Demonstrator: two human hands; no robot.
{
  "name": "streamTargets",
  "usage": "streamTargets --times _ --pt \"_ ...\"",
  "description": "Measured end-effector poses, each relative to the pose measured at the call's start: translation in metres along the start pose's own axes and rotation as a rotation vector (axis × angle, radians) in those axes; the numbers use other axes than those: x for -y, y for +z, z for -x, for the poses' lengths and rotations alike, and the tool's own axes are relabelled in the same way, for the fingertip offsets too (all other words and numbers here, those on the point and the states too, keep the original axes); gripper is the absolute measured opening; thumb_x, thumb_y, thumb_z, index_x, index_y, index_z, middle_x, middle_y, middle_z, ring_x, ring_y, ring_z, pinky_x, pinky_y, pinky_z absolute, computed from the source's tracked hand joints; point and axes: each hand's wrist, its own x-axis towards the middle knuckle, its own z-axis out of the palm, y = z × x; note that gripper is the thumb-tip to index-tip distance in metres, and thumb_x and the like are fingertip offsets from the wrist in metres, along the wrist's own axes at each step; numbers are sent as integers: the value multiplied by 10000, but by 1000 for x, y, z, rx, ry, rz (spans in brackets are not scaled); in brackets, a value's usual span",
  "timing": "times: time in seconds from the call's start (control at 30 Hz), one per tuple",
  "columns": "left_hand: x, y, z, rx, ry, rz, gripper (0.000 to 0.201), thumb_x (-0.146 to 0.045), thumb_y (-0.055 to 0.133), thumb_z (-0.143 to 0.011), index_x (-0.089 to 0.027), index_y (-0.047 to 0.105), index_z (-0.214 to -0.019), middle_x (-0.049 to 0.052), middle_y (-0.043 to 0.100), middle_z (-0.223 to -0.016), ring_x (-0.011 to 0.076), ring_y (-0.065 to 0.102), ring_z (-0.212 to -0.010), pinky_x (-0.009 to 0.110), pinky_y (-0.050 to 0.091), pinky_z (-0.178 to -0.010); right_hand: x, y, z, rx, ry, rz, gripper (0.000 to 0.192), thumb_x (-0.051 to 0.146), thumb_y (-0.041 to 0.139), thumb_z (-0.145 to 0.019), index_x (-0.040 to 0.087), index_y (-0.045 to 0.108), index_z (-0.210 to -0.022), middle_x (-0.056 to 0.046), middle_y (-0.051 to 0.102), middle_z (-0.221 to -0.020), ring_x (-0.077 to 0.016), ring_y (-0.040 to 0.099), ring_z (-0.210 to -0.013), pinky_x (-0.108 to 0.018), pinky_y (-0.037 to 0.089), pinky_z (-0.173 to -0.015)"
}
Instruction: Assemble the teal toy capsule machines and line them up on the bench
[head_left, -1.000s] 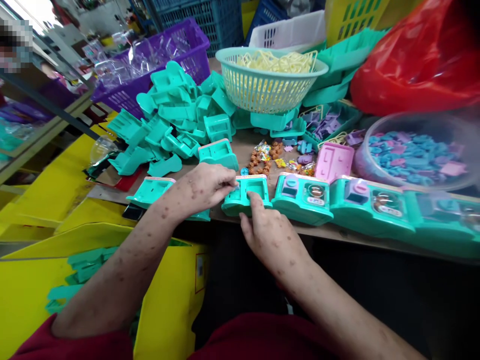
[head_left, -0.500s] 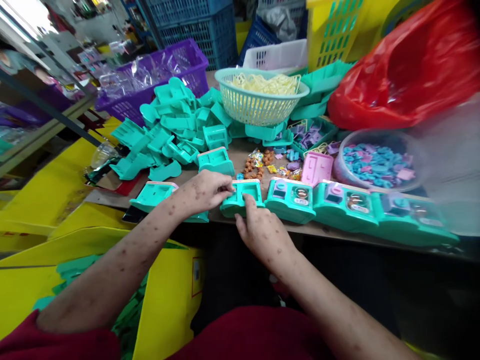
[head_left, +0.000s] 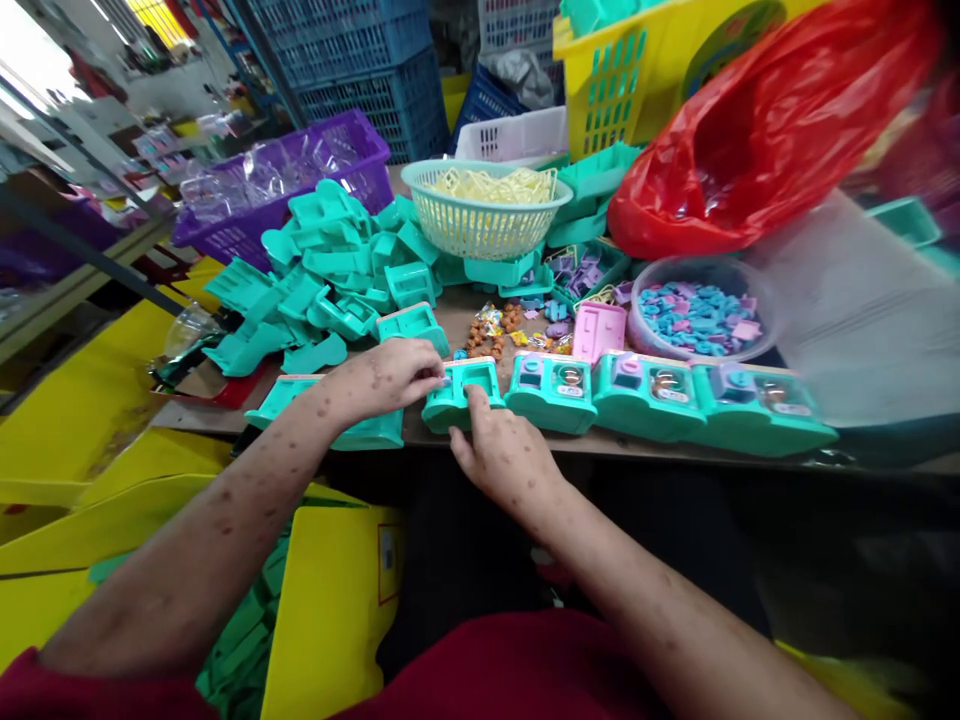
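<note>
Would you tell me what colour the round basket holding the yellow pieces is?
Pale mint green basket, in the head view.

Teal toy shell (head_left: 459,393), red bag (head_left: 757,140), purple crate (head_left: 300,170) (yellow bins (head_left: 90,400) nearby)

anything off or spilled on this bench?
Nothing looks damaged. Small sweets lie loose on the bare table behind the teal toy shell that the left hand and right hand touch.

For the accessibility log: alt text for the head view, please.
Both hands, left hand and right hand, grip a teal toy shell at the table edge, beside a row of finished toys; a teal parts pile lies behind.
</note>
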Motion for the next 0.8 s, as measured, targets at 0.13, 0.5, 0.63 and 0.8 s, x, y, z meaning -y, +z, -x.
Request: streamTargets --times 0.13,0.5,0.63,0.8 --pt "1 4 -1 4 18 -44 275 -330 562 -1096 -154 764 -1029 87 741 -1013 214 711 -930 327 519 -851 -1 2 -1 2 -21 -1 567 392 513 -1109 105 442 -1593 -187 823 -1067 -347 825 -908 -427 623 -775" --pt "8 5 -7 73 50 -157 372 -408 484 -1101 -203 728 -909 86 740 -945 239 724 -856 366 509 -801 0 6 0 -53 -31 -89 507 368 541 -1068 145 497 -1521 -146 834 -1074 -331 830 -917 -416 643 -755" --pt "16 4 -18 92 82 -187 367 -416 496 -1071 -214 724 -867 90 760 -914 244 728 -814 368 517 -767 -3 6 -1 -93 -11 -100 416 366 547 -1053 182 530 -1426 -124 832 -1044 -313 832 -881 -398 644 -734" --pt "8 -2 -19 102 120 -235 363 -394 480 -1072 -224 723 -862 71 763 -869 234 729 -811 343 536 -760 -2 5 -1 -118 -12 -147 424 353 596 -1022 163 552 -1398 -154 833 -1056 -322 840 -909 -406 649 -751"
